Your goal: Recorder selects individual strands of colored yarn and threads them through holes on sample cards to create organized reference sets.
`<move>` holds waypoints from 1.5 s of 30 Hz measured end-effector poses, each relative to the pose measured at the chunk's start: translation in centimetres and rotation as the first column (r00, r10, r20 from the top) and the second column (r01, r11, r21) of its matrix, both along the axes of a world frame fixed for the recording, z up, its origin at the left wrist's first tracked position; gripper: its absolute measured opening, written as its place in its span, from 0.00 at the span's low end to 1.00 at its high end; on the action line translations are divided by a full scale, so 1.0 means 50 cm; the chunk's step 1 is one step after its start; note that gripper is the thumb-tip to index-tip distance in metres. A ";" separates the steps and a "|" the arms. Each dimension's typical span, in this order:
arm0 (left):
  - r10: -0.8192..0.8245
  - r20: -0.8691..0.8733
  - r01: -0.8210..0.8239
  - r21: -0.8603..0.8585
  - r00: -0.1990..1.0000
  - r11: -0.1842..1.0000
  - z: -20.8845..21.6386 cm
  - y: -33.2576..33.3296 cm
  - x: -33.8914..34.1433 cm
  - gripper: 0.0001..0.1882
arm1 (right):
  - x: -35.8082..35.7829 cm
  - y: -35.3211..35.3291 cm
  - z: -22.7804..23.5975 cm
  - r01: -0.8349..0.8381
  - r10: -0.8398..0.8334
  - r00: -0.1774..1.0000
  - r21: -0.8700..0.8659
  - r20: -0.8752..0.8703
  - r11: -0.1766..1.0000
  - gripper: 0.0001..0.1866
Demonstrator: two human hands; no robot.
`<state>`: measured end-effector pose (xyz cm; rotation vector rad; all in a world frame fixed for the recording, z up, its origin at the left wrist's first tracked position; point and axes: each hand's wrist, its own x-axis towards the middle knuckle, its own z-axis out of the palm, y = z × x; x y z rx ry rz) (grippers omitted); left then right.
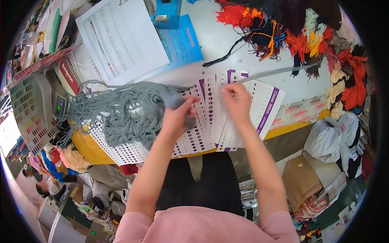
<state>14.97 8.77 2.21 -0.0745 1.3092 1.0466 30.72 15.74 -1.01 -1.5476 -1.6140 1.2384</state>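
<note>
Pinching a grey yarn strand (pixel 279 71) in right hand (pixel 238 102); it runs taut up and right across the table (pixel 227 40). Left hand (pixel 178 115) clamps the grey yarn bundle (pixel 121 111), bulk lying to its left. Both sit over fanned punched sample cards (pixel 210 121), which the right hand is nearer. Fingertip contact probably on a card hole, too blurred to confirm.

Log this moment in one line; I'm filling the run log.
left hand: gripping grey yarn bundle | right hand: pinching grey strand over punched sample cards
</note>
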 end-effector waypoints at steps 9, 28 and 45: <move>-0.388 -0.463 0.358 -0.155 0.797 0.921 -0.057 0.044 0.017 0.05 | -0.019 -0.033 -0.041 -0.257 0.184 0.958 0.377 0.220 0.890 0.14; -0.163 -0.512 0.198 0.014 0.843 0.980 -0.096 0.039 0.021 0.06 | -0.061 -0.029 -0.043 -0.418 0.366 0.908 0.369 0.206 0.830 0.23; -0.478 -0.414 0.387 -0.288 0.775 0.876 0.038 0.050 -0.037 0.11 | -0.057 -0.025 -0.043 -0.372 0.329 0.923 0.248 0.198 0.894 0.22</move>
